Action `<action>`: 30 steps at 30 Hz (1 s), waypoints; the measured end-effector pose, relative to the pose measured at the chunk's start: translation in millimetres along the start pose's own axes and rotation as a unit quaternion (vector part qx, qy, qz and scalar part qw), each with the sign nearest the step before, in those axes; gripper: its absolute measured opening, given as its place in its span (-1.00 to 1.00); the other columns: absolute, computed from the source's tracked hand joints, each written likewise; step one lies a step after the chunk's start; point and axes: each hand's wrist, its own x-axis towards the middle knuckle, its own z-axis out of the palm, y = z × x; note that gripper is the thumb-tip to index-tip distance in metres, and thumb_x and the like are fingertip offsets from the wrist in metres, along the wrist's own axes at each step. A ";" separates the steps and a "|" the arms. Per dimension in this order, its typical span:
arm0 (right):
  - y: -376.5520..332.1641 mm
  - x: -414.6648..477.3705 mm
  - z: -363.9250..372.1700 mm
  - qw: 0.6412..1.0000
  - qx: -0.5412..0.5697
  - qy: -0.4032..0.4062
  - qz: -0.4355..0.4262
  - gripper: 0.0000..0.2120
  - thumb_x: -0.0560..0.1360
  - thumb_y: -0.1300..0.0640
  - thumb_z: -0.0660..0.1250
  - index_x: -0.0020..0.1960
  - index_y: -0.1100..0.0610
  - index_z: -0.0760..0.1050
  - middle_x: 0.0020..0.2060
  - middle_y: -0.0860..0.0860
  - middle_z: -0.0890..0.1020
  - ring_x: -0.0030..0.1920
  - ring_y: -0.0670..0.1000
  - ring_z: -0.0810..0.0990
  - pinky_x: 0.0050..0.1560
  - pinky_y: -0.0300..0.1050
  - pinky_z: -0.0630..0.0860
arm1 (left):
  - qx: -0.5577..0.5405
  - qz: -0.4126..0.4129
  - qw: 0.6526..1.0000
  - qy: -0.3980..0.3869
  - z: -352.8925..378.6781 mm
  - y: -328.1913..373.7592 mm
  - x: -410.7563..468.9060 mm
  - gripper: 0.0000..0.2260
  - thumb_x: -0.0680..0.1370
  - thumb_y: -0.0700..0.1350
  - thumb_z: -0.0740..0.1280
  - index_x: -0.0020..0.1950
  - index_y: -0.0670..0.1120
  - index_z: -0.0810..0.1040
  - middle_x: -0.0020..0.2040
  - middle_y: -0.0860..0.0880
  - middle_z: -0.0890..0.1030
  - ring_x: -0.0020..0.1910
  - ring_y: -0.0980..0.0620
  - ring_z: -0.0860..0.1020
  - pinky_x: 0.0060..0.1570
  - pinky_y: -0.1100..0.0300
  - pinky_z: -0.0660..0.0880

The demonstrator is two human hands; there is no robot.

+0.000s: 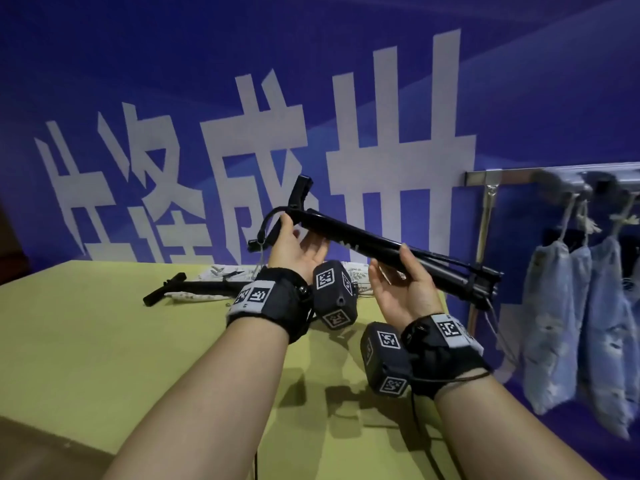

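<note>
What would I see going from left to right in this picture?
Black tool lying on the table → left hand → right hand → blue cloth bags hanging from the rail. Both hands hold a black pole.

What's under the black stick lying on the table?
A white patterned cloth lies under the black stick, on the yellow table. The left wristband hides the stick's other end and whatever is beneath it.
</note>
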 end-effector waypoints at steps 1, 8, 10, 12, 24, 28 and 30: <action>0.5 6.2 2.4 1.000 -0.001 0.010 -0.007 -0.82 0.42 0.18 0.41 -0.03 0.22 0.52 -0.02 0.21 0.63 -0.05 0.12 0.62 -0.09 -0.09 0.64 | 0.047 -0.002 0.999 -0.005 -4.8 -1.2 8.6 -0.55 0.59 0.13 0.28 0.37 -0.11 0.40 0.08 -0.15 0.60 0.09 -0.09 0.58 0.20 -0.04 0.44; 3.0 60.4 -10.0 0.996 0.080 0.035 -0.013 -0.43 0.42 0.12 0.44 0.37 0.25 0.39 0.21 0.21 0.56 0.16 0.17 0.59 0.00 -0.02 0.63 | 0.631 0.044 0.774 -0.038 -43.3 -17.3 56.7 -0.61 0.62 0.05 0.28 0.37 -0.14 0.48 0.32 -0.05 0.51 0.28 -0.02 0.46 0.21 0.15 0.34; 1.8 64.6 -20.1 0.995 0.087 0.040 -0.009 -0.45 0.44 0.08 0.42 0.36 0.25 0.39 0.22 0.19 0.56 0.20 0.18 0.56 0.17 0.00 0.55 | 0.693 0.048 0.719 -0.038 -50.2 -21.9 69.4 -0.55 0.62 0.02 0.28 0.45 -0.15 0.41 0.42 -0.09 0.45 0.37 -0.05 0.42 0.30 0.17 0.30; -0.7 68.3 -30.1 0.993 0.110 0.040 -0.010 -0.42 0.39 0.10 0.43 0.34 0.27 0.39 0.20 0.22 0.57 0.20 0.20 0.57 0.26 0.03 0.48 | 0.732 0.040 0.679 -0.039 -53.7 -26.2 84.5 -0.54 0.62 0.00 0.28 0.47 -0.14 0.38 0.44 -0.11 0.43 0.39 -0.07 0.40 0.32 0.19 0.29; -2.8 85.0 -56.0 0.985 0.159 0.071 0.009 -0.34 0.28 0.13 0.49 0.31 0.30 0.36 0.12 0.24 0.60 0.17 0.23 0.58 0.25 0.08 0.49 | 0.843 -0.009 0.534 -0.060 -49.0 -51.3 141.1 -0.57 0.66 0.02 0.17 0.44 -0.21 0.41 0.46 -0.16 0.39 0.40 -0.14 0.38 0.32 0.11 0.31; -5.0 86.4 -58.6 0.986 0.150 0.071 0.020 -0.32 0.27 0.11 0.49 0.30 0.31 0.35 0.16 0.23 0.58 0.18 0.23 0.57 0.22 0.08 0.50 | 0.737 0.054 0.673 -0.011 -59.1 -46.8 144.1 -0.66 0.56 -0.10 0.37 0.31 -0.20 0.53 0.26 -0.06 0.55 0.19 -0.07 0.53 0.25 0.08 0.44; -7.5 86.6 -59.6 0.987 0.148 0.061 0.025 -0.34 0.30 0.09 0.49 0.30 0.32 0.35 0.18 0.23 0.57 0.18 0.24 0.57 0.16 0.08 0.53 | 0.686 0.105 0.720 0.011 -60.5 -39.5 142.6 -0.66 0.54 -0.15 0.40 0.31 -0.15 0.54 0.17 -0.06 0.60 0.07 -0.03 0.58 0.09 0.11 0.54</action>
